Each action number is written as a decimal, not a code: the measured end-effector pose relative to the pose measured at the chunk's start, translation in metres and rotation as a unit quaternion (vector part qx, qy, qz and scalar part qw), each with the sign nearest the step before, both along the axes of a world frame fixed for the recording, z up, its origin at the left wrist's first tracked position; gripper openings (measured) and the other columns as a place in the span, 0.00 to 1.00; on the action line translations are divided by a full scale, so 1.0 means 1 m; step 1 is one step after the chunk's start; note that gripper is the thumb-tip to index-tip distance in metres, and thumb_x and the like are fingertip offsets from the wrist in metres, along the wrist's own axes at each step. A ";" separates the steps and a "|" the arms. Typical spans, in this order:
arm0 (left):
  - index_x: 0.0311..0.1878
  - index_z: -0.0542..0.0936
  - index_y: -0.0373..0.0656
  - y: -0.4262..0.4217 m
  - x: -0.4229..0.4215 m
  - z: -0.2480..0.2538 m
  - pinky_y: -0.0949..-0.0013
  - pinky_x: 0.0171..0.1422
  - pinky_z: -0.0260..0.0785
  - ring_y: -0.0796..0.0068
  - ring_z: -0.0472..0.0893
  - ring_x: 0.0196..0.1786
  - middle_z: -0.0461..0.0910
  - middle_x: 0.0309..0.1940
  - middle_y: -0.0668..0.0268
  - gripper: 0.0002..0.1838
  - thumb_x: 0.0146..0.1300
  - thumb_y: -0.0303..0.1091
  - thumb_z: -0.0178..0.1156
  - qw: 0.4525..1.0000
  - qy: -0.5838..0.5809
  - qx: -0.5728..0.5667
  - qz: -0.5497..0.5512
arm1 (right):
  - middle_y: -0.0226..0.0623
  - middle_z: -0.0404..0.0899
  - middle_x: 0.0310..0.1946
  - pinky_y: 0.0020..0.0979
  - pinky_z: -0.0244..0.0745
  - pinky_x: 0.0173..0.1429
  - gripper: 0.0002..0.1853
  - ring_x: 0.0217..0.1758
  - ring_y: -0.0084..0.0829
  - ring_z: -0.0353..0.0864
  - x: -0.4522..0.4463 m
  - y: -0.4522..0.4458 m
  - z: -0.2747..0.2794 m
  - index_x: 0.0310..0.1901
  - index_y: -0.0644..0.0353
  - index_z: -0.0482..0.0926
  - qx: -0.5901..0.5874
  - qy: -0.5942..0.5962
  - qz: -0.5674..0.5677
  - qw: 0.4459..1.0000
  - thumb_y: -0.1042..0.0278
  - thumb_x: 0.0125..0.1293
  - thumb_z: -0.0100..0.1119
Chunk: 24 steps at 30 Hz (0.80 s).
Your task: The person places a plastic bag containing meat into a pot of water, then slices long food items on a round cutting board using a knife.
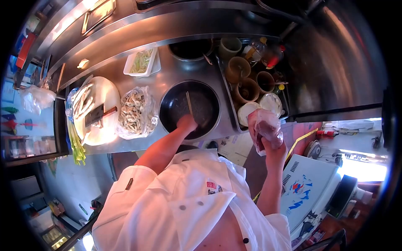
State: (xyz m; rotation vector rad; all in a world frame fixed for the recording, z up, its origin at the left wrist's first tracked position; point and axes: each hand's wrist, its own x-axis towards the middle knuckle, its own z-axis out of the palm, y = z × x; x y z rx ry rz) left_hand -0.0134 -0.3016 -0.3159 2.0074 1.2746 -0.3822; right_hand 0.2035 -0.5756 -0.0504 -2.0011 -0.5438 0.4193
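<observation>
In the dark bowl (173, 109), chopsticks (189, 101).

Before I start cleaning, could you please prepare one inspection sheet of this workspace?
Surface: steel counter, carrying cookware and food.
Job's things: black bowl on the counter; chopsticks slanting in it.
Clutter: bag of cut pieces left of the bowl; cleaver on the cutting board; green stalks reaching past the counter's front edge; tray crowded with pots and bottles.
Hands: left hand in the bowl, holding the chopsticks; right hand near the tray, with clear plastic about it, grip unclear.
Cables: nothing seen on the counter.
Surroundings: fire extinguisher and printed white box at right.
</observation>
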 end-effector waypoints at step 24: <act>0.35 0.82 0.34 0.015 -0.091 0.126 0.53 0.41 0.75 0.55 0.86 0.33 0.84 0.27 0.52 0.29 0.81 0.53 0.49 0.986 -0.152 -0.029 0.061 | 0.38 0.91 0.45 0.34 0.81 0.57 0.23 0.50 0.27 0.88 -0.003 0.038 0.001 0.56 0.67 0.85 0.020 0.007 0.061 0.998 0.64 0.63 0.77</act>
